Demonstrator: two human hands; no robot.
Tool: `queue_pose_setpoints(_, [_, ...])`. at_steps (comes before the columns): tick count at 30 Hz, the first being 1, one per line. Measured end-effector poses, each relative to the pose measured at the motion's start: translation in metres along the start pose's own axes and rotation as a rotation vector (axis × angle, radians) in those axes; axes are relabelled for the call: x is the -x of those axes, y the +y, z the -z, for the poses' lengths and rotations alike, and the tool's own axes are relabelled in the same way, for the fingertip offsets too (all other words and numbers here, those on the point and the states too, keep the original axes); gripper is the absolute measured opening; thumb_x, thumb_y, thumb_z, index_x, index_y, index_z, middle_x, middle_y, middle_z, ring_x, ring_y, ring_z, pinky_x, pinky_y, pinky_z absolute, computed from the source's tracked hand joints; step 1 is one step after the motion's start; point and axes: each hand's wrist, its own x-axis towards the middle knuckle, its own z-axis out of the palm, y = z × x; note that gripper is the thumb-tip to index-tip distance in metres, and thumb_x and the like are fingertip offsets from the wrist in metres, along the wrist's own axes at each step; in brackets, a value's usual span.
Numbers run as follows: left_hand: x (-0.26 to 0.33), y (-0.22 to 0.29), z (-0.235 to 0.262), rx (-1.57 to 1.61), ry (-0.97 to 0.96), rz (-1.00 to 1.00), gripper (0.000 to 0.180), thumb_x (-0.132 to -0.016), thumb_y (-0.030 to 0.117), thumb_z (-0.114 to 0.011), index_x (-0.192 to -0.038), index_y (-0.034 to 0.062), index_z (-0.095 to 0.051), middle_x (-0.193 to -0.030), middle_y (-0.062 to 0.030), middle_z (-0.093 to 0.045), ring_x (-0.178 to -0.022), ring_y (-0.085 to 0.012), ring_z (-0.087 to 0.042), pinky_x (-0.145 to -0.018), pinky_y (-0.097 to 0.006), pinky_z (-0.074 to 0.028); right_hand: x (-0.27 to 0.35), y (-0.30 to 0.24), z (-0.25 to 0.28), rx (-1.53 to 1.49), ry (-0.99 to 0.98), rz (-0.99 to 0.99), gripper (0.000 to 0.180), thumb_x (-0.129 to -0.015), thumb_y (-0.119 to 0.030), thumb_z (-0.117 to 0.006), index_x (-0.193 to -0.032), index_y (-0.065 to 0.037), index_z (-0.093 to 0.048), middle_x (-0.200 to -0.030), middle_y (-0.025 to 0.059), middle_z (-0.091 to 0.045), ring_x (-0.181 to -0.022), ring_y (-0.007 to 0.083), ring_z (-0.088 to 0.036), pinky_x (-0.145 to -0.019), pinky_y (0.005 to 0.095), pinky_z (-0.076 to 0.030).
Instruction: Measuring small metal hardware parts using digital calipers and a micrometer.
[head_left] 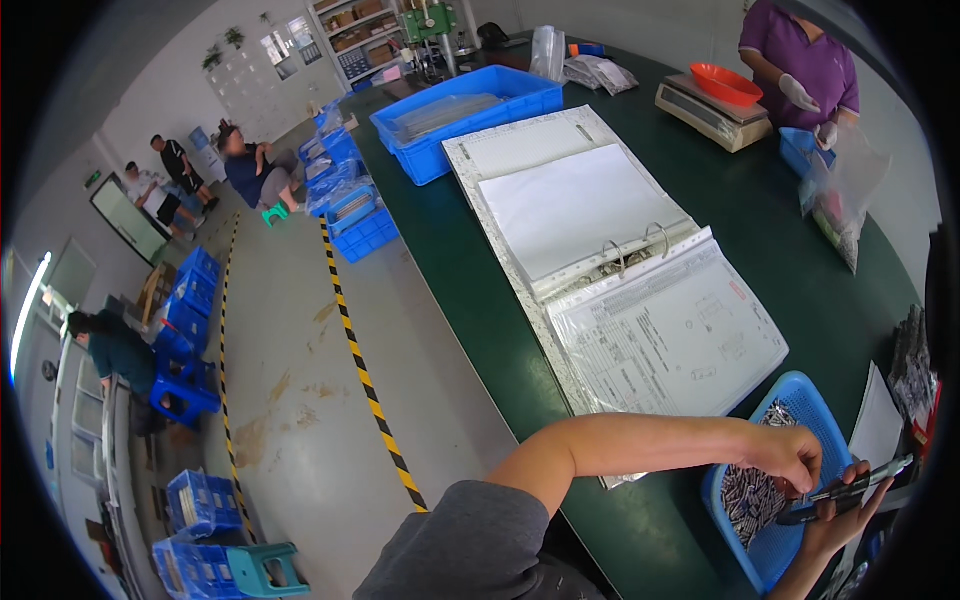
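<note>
a slim dark metal caliper (848, 487) sits near right over the blue plastic basket (790, 400) of small metal parts (752, 498), gripped by the closed left hand (795, 455) and right hand (835, 520), basket still well filled.

Bare green table (760, 230) lies open at our 1 o'clock, between the open ring binder (610, 270) at 12 and the co-worker's plastic bag (845, 195). The binder's lower page blocks passage just above our blue basket (790, 400). At 10 o'clock, the floor aisle (300, 380) beside the table edge is unobstructed.
</note>
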Motion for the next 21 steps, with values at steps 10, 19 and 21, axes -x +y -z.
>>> queue_pose_setpoints(10, [-0.005, -0.002, 0.014, -0.270, -0.029, 0.062, 0.015, -0.076, 0.016, -0.057, -0.081, 0.0016, -0.057, -0.076, -0.0034, -0.055, -0.068, -0.0091, -0.051, -0.061, -0.022, -0.042, 0.007, -0.007, -0.025, -0.084, 0.163, -0.158, 0.052, -0.080, -0.053, -0.033, -0.079, -0.004, -0.052, -0.065, 0.0080, -0.054, -0.045, 0.0111, -0.046, -0.028, 0.0177, -0.028])
queue_pose_setpoints(19, [-0.008, 0.016, 0.000, -0.212, 0.097, 0.275, 0.011, -0.079, 0.012, -0.052, -0.083, 0.0019, -0.054, -0.077, -0.0021, -0.054, -0.074, -0.0083, -0.050, -0.068, -0.021, -0.040, 0.002, -0.016, -0.021, -0.085, 0.050, -0.296, 0.064, -0.075, -0.060, -0.032, -0.077, -0.002, -0.057, -0.068, 0.0132, -0.057, -0.042, 0.0136, -0.044, -0.035, 0.0215, -0.030])
queue_pose_setpoints(21, [-0.008, 0.014, 0.000, -0.195, 0.127, 0.300, 0.011, -0.079, 0.012, -0.051, -0.083, 0.0019, -0.054, -0.077, -0.0014, -0.053, -0.074, -0.0077, -0.050, -0.069, -0.020, -0.040, 0.002, -0.017, -0.021, -0.075, 0.009, -0.267, 0.064, -0.075, -0.060, -0.032, -0.077, -0.002, -0.057, -0.067, 0.0129, -0.057, -0.042, 0.0134, -0.045, -0.036, 0.0215, -0.030])
